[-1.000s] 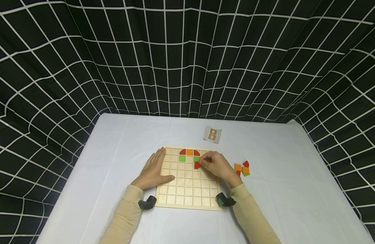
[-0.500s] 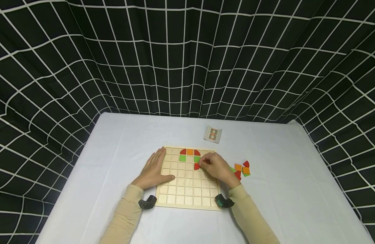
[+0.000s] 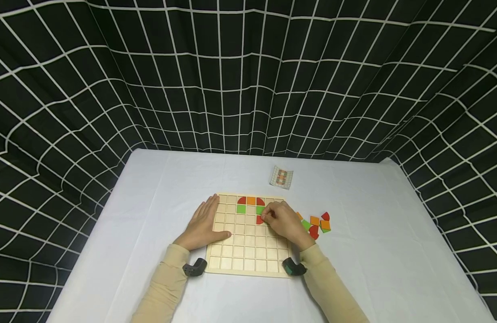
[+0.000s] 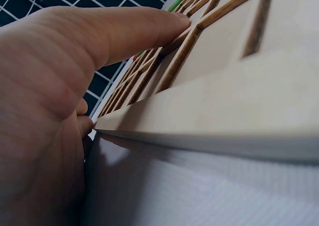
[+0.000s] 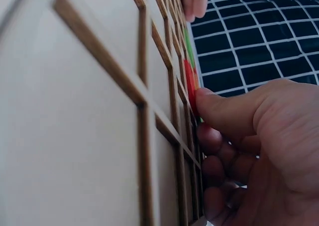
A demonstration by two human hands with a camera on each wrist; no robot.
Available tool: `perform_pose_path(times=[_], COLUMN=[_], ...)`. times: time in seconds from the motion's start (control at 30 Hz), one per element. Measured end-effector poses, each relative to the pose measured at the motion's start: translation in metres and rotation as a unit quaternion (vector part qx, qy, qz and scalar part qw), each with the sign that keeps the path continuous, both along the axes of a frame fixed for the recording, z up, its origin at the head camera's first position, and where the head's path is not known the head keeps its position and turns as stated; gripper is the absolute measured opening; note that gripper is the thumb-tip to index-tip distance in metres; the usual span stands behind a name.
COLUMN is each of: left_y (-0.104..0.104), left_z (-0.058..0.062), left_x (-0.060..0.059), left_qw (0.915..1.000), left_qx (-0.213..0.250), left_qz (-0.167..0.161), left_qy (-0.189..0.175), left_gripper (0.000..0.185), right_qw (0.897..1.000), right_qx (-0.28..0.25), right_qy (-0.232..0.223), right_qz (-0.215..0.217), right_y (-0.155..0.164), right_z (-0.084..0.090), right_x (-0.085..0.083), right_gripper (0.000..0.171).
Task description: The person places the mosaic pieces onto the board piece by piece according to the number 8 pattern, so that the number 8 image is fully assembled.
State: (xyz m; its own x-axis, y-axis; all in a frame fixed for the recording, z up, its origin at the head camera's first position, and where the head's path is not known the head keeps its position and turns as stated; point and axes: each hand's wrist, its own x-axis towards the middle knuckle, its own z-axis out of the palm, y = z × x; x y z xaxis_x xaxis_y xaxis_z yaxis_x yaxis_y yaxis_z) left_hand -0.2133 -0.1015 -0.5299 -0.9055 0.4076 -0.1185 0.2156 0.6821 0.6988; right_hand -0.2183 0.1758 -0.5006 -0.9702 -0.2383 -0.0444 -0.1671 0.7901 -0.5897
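A wooden board with a grid of square cells lies on the white table. My left hand rests along its left edge with straight fingers, the thumb reaching over the frame onto the grid. With thumb and fingers my right hand pinches a red quarter-circle tile at a cell just below the right green square tile. Above sit two red quarter-circle tiles with an orange square tile between them. Another green square tile lies on the left. My fingers partly cover the pinched tile.
Right of the board lies a loose group of several tiles, among them an orange square, a green tile and red pieces. A small printed pattern card lies behind the board. Black gridded curtains surround the table.
The red tile has gone from tilted to lying flatter at its cell. My right wrist has shifted slightly left, uncovering more loose tiles. The left hand stays put.
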Motion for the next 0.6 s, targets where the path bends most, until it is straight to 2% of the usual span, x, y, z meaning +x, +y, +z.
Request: perform_pose_path(times=[0.43,0.6], left_y=[-0.0005,-0.0002], left_z=[0.0010,0.0024], left_x=[-0.0011,-0.0002], left_qw=[1.0000,0.9999], left_qx=[-0.006,-0.013], left_qz=[-0.006,-0.007], left_qy=[-0.004,-0.004], left_gripper=[0.121,0.121], right_qw=[1.000,0.998], right_qx=[0.003,-0.055], right_qy=[0.002,-0.018], right_qz=[-0.015,-0.023], right_y=[-0.0019,0.0014], right_z=[-0.0015,0.0042], right_x=[-0.0016,-0.0005], right_gripper=[0.023,0.024])
